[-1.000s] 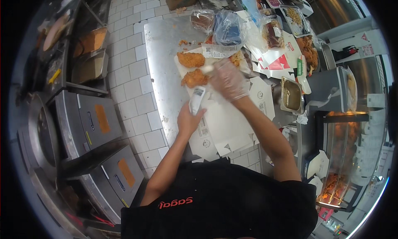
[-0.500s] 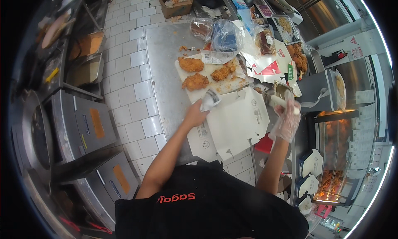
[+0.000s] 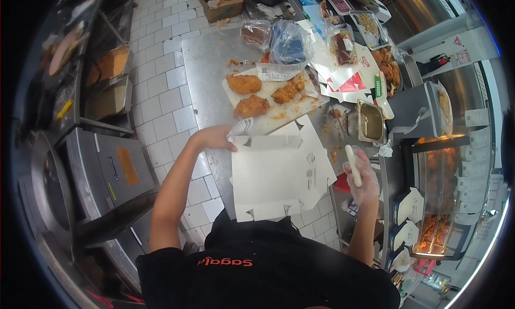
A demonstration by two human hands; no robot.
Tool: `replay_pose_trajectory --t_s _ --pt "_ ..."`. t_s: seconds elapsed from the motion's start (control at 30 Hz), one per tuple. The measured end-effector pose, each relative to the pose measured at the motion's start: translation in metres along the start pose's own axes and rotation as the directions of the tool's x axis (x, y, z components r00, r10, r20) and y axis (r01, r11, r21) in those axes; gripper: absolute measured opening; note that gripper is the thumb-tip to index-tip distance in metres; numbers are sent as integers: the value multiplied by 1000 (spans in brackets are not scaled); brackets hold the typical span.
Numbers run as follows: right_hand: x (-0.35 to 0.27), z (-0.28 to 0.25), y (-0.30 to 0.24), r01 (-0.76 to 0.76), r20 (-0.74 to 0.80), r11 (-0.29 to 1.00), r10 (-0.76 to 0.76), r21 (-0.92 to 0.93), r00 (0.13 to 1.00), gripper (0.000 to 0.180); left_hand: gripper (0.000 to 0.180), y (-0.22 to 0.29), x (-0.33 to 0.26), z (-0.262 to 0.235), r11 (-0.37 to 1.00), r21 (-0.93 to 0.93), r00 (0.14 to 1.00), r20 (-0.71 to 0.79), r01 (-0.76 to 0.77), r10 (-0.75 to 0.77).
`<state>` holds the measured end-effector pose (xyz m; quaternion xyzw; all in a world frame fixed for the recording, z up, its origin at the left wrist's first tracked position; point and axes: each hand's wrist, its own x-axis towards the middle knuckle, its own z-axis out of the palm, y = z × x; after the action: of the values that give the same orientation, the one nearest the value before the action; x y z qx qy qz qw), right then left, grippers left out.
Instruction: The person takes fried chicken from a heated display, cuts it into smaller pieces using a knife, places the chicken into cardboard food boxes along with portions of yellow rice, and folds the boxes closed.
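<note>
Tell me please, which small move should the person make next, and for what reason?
Perhaps lay the white tool down beside the cutting board: it occupies the right hand, while the left hand holds white paper near a corner of the unfolded cardboard. A free right hand would probably help manage the cardboard.
</note>
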<state>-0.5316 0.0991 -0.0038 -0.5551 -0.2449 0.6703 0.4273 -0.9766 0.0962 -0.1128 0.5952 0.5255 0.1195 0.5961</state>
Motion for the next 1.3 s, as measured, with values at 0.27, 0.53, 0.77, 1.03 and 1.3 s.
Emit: replay_pose_trajectory --t_s 0.27,0.53,0.77,1.03,1.3 --pt "31 -19 47 -48 -115 433 -131 -900 985 37 56 -20 -2 25 985 173 981 -183 -26 58" --pt "-4 -9 67 217 206 707 -102 -673 973 37 53 -11 31 6 996 92 652 -754 -16 80" --pt "13 119 79 295 231 266 -245 -918 942 46 46 -2 68 22 997 -39 589 -805 68 -72" --pt "100 173 114 337 260 187 -343 -923 903 65 51 -14 83 -45 992 -42 356 -934 -119 3" --pt "188 200 121 568 499 93 -376 -818 781 67 51 -14 79 -62 986 -162 510 -852 -41 -119"
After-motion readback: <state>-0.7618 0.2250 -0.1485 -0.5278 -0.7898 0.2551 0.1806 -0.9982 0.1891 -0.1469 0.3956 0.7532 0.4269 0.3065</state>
